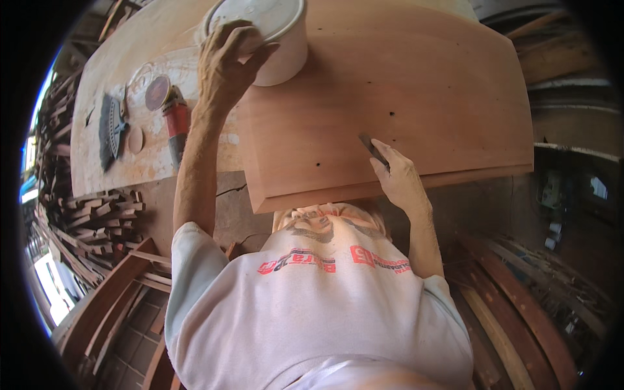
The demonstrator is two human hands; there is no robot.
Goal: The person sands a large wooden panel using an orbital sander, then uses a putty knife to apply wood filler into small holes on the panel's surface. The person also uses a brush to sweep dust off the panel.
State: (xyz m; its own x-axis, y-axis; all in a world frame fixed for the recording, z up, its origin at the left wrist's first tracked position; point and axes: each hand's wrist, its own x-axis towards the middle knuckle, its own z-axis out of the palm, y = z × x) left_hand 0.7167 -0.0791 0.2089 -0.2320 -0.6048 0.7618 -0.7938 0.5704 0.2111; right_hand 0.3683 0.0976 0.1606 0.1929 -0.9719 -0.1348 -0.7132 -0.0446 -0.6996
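Note:
My left hand (pixel 231 62) reaches up to a white plastic bucket (pixel 286 62) with a lid (pixel 260 14), its fingers and thumb curled at the bucket's near left rim. The bucket stands at the far left part of a reddish-brown wooden panel (pixel 442 84). Small dark holes dot the panel's face, and a moulded edge runs along its near side. Over the near right part of the panel, my right hand (pixel 398 170) is closed on a narrow dark putty knife (pixel 372 149). The blade points away and to the left, and the fingers hide its other end.
Left of the panel, the worktable (pixel 214 156) holds a red angle grinder (pixel 174 120), a dark-bristled brush (pixel 112 130) and a round disc (pixel 136 140). Wood offcuts (pixel 97 218) are piled at the left. Curved wooden pieces stand at the lower left and right (pixel 513 305).

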